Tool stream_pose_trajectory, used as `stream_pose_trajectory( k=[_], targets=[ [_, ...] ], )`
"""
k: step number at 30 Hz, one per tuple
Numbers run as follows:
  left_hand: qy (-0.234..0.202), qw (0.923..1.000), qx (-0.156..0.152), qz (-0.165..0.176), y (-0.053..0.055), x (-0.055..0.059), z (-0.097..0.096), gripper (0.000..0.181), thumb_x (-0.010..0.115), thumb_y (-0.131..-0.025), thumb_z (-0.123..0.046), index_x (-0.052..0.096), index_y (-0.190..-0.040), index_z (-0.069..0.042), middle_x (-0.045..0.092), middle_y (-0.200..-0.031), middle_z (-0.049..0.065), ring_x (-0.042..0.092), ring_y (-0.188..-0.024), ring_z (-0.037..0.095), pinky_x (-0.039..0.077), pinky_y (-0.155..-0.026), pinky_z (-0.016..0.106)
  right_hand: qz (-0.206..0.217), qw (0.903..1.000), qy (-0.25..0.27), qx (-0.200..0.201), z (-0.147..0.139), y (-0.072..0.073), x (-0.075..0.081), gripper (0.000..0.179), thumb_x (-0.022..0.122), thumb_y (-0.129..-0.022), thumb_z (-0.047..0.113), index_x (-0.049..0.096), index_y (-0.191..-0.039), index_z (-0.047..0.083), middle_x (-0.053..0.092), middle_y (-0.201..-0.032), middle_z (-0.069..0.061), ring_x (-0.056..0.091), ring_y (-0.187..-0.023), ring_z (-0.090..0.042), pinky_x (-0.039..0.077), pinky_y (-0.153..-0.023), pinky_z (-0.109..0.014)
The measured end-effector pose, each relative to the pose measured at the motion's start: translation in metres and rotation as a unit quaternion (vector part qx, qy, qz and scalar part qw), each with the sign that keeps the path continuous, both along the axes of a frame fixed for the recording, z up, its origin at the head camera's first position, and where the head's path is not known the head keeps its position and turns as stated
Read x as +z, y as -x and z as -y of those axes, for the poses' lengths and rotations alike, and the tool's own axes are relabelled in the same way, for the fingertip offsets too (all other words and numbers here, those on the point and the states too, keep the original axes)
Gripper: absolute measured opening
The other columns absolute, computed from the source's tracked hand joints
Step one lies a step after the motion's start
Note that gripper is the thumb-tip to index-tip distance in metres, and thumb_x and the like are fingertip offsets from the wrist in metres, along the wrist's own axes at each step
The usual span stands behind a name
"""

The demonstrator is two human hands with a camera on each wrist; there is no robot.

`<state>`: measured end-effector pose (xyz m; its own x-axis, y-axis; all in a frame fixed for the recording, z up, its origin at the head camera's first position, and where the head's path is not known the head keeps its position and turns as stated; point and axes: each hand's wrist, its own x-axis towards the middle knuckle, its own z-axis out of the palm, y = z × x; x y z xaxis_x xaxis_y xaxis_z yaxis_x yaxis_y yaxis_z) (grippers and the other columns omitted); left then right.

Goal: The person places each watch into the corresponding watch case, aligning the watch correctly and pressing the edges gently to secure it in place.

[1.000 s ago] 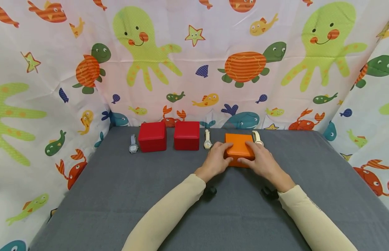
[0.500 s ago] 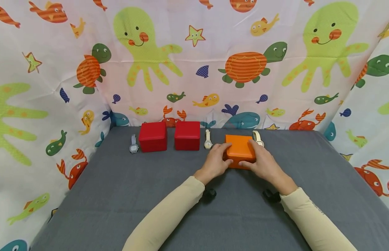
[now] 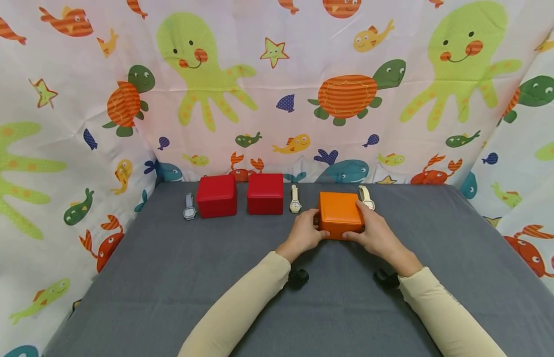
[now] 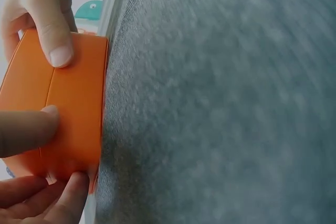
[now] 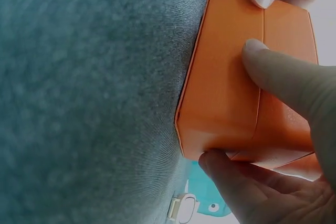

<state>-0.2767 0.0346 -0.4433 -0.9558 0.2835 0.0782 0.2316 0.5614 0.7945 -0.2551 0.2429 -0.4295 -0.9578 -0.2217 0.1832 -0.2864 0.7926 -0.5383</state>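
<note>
A closed orange watch box [image 3: 340,210] stands on the grey cloth, right of centre in the head view. My left hand [image 3: 303,234] grips its left side, thumb on the front and fingers along the side wall. On the opposite side my right hand [image 3: 376,234] holds it the same way. Both wrist views show the thumbs near the lid seam on the box front [image 5: 226,77]. In the left wrist view, the left fingertips [image 4: 76,187] press the side close to the base.
Two red boxes [image 3: 216,196] [image 3: 265,194] stand at the back left. A silver-grey watch [image 3: 189,208] lies left of them. A cream watch [image 3: 295,200] lies between the right red box and the orange one, and another pale watch [image 3: 366,197] lies behind my right hand. A patterned curtain [image 3: 277,99] hangs behind the table.
The orange box has come slightly toward me. My fingers have slid from its top down to its sides, baring the lid.
</note>
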Motion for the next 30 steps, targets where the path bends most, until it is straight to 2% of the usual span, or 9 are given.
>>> stream_pose_trajectory(
  k=[6, 13, 19, 25, 30],
  targets=[
    [0.007, 0.9999, 0.009, 0.008, 0.001, 0.001, 0.001, 0.063, 0.079, -0.079, -0.016, 0.052, -0.134, -0.003, 0.061, -0.122, 0.01, 0.065, -0.099, 0.017, 0.052, -0.085, 0.026, -0.037, 0.9992, -0.014, -0.008, 0.004, 0.0, 0.003, 0.083, 0.081, -0.076, 0.029, 0.037, -0.138, -0.004, 0.05, -0.121, -0.024, 0.048, -0.1, -0.036, 0.043, -0.089, -0.052],
    [0.013, 0.9999, 0.008, 0.008, 0.002, -0.001, 0.001, 0.062, 0.081, -0.078, -0.017, 0.054, -0.132, -0.002, 0.062, -0.121, 0.009, 0.065, -0.098, 0.015, 0.052, -0.084, 0.026, -0.037, 0.999, -0.019, -0.013, 0.005, -0.002, 0.004, 0.081, 0.081, -0.076, 0.029, 0.039, -0.136, -0.005, 0.051, -0.12, -0.024, 0.049, -0.098, -0.036, 0.044, -0.087, -0.051],
    [0.005, 1.0, 0.007, 0.001, 0.004, -0.003, 0.0, 0.059, 0.082, -0.076, -0.017, 0.058, -0.128, -0.003, 0.065, -0.117, 0.007, 0.066, -0.095, 0.014, 0.053, -0.081, 0.024, -0.065, 0.9977, -0.008, -0.02, 0.006, -0.003, 0.001, 0.074, 0.083, -0.074, 0.026, 0.045, -0.131, -0.003, 0.055, -0.112, -0.021, 0.05, -0.092, -0.033, 0.044, -0.081, -0.047],
    [-0.005, 0.9998, 0.009, 0.015, 0.0, 0.001, 0.003, 0.056, 0.081, -0.077, -0.021, 0.059, -0.126, -0.003, 0.065, -0.116, 0.007, 0.065, -0.095, 0.015, 0.053, -0.081, 0.025, -0.09, 0.9953, 0.024, -0.025, 0.007, -0.005, -0.006, 0.078, 0.083, -0.074, 0.025, 0.044, -0.135, -0.005, 0.046, -0.129, -0.025, 0.048, -0.103, -0.037, 0.042, -0.089, -0.052],
    [-0.004, 0.9999, 0.015, 0.006, -0.001, 0.0, 0.002, 0.055, 0.08, -0.078, -0.023, 0.06, -0.125, -0.003, 0.066, -0.116, 0.007, 0.065, -0.096, 0.015, 0.053, -0.081, 0.025, -0.117, 0.9928, 0.024, -0.012, 0.008, -0.008, -0.006, 0.07, 0.082, -0.076, 0.024, 0.048, -0.131, -0.002, 0.038, -0.137, -0.023, 0.047, -0.111, -0.04, 0.043, -0.092, -0.055]
  ],
)
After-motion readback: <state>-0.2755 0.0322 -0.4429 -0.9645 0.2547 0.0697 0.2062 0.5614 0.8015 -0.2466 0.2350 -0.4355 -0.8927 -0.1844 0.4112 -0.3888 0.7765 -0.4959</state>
